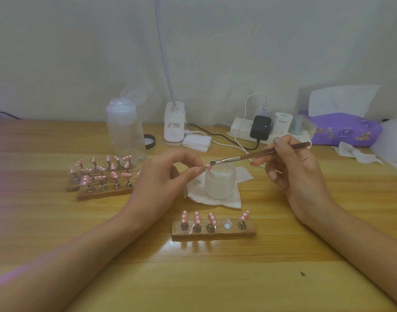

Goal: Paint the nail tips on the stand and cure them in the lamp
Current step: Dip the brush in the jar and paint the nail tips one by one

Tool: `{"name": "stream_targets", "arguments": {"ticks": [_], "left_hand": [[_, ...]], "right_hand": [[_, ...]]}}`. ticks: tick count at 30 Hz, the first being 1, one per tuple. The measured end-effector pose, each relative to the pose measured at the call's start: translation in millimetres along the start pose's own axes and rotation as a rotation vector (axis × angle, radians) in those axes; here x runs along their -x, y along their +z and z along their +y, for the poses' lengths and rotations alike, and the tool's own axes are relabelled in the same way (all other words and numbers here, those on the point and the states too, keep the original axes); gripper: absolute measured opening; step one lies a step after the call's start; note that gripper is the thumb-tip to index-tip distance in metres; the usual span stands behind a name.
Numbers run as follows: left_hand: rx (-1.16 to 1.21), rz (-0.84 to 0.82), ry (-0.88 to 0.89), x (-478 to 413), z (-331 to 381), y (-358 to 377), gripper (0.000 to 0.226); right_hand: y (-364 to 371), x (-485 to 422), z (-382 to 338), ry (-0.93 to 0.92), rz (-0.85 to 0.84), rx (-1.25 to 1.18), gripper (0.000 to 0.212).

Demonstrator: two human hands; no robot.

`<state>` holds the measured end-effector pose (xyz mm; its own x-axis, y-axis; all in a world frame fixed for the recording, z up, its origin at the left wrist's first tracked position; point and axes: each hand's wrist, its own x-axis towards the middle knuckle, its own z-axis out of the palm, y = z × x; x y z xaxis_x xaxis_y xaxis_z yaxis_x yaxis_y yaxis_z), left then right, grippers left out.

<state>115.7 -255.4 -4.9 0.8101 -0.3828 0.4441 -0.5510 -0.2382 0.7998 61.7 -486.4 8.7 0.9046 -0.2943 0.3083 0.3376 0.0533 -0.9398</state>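
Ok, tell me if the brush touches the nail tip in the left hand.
Cannot tell: head view puts the brush bristles right beside the nail tip, too blurred to show contact or gap.

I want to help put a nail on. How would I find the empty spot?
On the wooden table, nearest the person, sits a small wooden stand. Its fourth spot from the left shows only a pale round dot; the other four hold pink nail tips.
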Motion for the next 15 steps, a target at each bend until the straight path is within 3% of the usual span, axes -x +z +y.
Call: {"name": "stream_targets", "arguments": {"ticks": [7, 11, 15], "left_hand": [[0.0, 0.007, -0.021, 0.2, 0.3, 0.3, 0.005], [-0.004, 0.008, -0.023, 0.2, -0.3, 0.7, 0.004], [0.005, 0.005, -0.024, 0.3, 0.2, 1.1, 0.004]], "right_hand": [[-1.1, -0.6, 2.3, 0.043, 0.059, 0.03, 0.025], [0.9, 0.2, 0.6, -0.007, -0.034, -0.024, 0.023], [-0.8, -1.1, 3.5, 0.017, 0.008, 0.027, 0.022]]}}
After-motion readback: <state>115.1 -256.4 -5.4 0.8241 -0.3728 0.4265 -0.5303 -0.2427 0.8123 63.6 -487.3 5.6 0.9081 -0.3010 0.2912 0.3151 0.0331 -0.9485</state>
